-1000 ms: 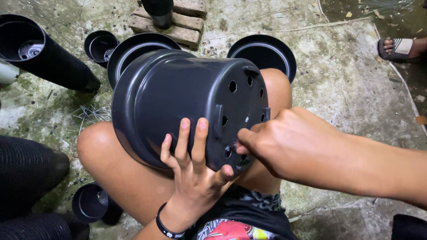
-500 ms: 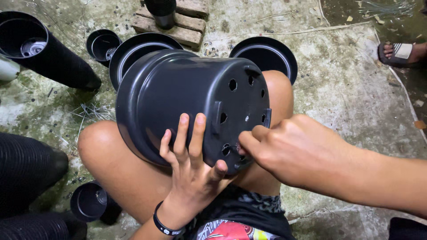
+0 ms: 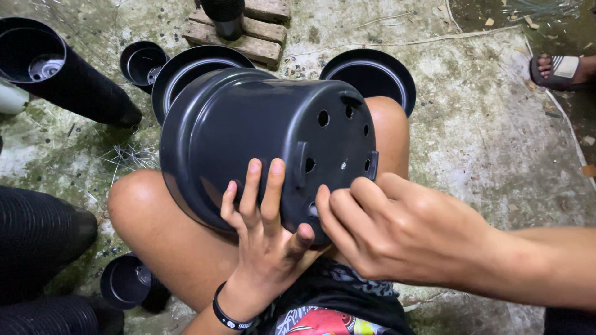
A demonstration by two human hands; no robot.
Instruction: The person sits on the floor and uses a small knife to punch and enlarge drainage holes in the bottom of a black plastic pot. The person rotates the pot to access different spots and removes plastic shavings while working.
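Grey concrete floor [image 3: 484, 149], mossy and cracked, is crowded to the left with stacked black pots [image 3: 56, 68], leaving open room to the right. A large black plastic pot [image 3: 248, 136] lies tipped on its side across bare knees, holed base facing the wearer. The left hand [image 3: 264, 239] reaches up from below, fingers spread flat against the pot's wall, steadying it. The right hand [image 3: 397, 232] comes in from the right, fingers curled and pinched at the base's lower rim.
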